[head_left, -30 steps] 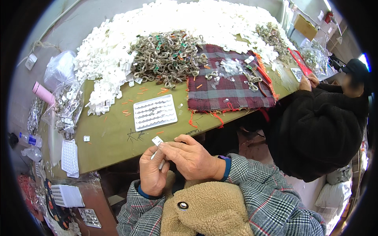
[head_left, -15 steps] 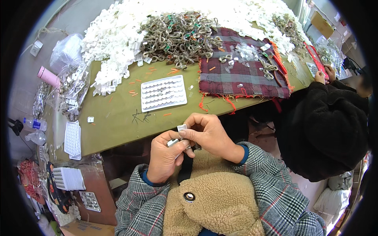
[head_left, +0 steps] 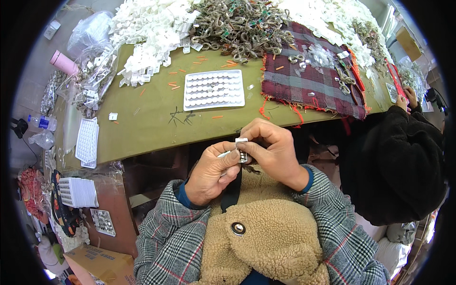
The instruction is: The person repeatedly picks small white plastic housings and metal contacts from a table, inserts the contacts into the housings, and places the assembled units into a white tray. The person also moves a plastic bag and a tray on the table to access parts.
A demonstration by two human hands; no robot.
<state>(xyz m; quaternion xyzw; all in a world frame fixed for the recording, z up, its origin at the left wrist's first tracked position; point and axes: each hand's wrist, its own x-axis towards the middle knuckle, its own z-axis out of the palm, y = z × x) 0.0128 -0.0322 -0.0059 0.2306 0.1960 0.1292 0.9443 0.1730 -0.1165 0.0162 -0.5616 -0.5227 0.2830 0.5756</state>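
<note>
Gripping small white rectangular plastic piece [head_left: 242,141] between fingers [head_left: 259,127] of left hand [head_left: 209,172] and right hand [head_left: 277,148] (half hiding silver-and-dark banded part [head_left: 243,156] just below), over tan fleece garment [head_left: 280,232], off near edge of olive-green surface [head_left: 142,121]; could slip onto garment through loosened pinch

Pieces [head_left: 241,141] in the hands [head_left: 211,173] [head_left: 273,147]: white; beyond them, worktop [head_left: 147,128] olive green, tray [head_left: 213,108] white, strips [head_left: 217,117] orange, cloth [head_left: 292,80] checked maroon and grey with orange-red fringe [head_left: 298,115]. Behind the hands: sleeves [head_left: 171,240] in black-and-white check with thin red lines, cuffs [head_left: 308,181] blue, fleece garment [head_left: 280,232] plain tan. Far left of the hands: cylinder [head_left: 64,62] pink; right of them: jacket [head_left: 394,166] black.
</note>
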